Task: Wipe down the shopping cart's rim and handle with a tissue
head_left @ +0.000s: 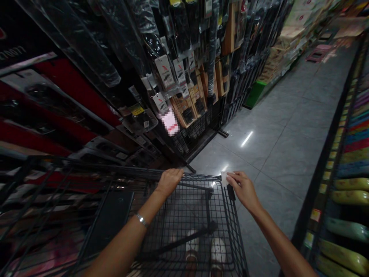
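Observation:
A black wire shopping cart (198,179) stands directly in front of me. My left hand (170,181) is closed over its top rim, with a metal bracelet (141,219) on that wrist. At the cart's right corner, my right hand (240,185) pinches a small white slip (224,179), whose writing I cannot make out. Just below the slip, a black piece (231,192) sits on the cart's side. Through the mesh, two white shoes (218,250) show on the floor.
Packaged goods with hanging tags (165,71) and wooden boxes (184,111) fill a rack ahead. Colourful rolled or folded goods (351,196) line a shelf at right. A grey tiled aisle (276,150) runs between, with a pink stool (321,52) farther along.

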Demonstrator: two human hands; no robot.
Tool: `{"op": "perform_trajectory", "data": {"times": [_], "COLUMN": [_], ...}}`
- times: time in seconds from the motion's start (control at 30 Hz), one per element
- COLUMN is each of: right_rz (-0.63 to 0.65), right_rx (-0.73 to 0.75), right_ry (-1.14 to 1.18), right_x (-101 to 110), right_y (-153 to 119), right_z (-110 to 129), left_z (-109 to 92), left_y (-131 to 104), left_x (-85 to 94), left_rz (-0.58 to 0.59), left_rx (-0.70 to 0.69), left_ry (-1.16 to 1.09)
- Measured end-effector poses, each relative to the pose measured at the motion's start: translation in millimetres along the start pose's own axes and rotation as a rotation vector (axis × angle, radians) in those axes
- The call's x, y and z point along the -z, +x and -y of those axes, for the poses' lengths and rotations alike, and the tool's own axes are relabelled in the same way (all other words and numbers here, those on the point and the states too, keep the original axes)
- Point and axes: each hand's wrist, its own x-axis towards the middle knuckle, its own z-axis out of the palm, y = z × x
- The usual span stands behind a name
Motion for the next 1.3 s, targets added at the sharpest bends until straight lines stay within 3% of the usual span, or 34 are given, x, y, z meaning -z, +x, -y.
{"op": "perform_trajectory", "data": {"times": [0.17, 0.27, 0.57, 0.7, 0.8, 1.1, 1.2, 1.3], "right_rz": [-0.096, -0.128, -0.188, -0.206, -0.192, -0.141, -0.138, -0.137], "right_rx": [-0.119, -0.148, -0.088, -0.059, -0.048, -0.039, -0.012, 0.016], "right_ry": [0.022, 0.037, -0.011, -0.083, -0.134, -0.258, -0.292, -0.315], "right_x": [3.2, 2.8, -1.8, -2.4, -0.4, 13.9, 13.4, 8.5], "right_y": [-40.2, -48.9, -1.7, 4.4, -8.7, -87.1, -83.9, -63.1], "right_z": [-4.1, -2.9, 4.4, 8.8, 9.4, 8.0, 8.5, 9.1], "left_z": [-1.6, -1.4, 5.3, 7.5, 8.6, 9.9, 3.8, -14.0], "left_y": [1.6, 5.0, 28.7, 40.9, 46.3, 53.4, 54.2, 46.4], "left_x": [1.3, 2.2, 8.4, 12.0, 14.4, 15.9, 18.7, 24.2], "left_rz": [0.008, 0.01, 0.024, 0.023, 0.026, -0.016, -0.061, -0.123], "left_rx": [0.022, 0.038, 0.126, 0.174, 0.203, 0.238, 0.27, 0.309], "left_ry": [-0.011, -0.018, -0.039, -0.049, -0.056, -0.097, -0.123, -0.156]}}
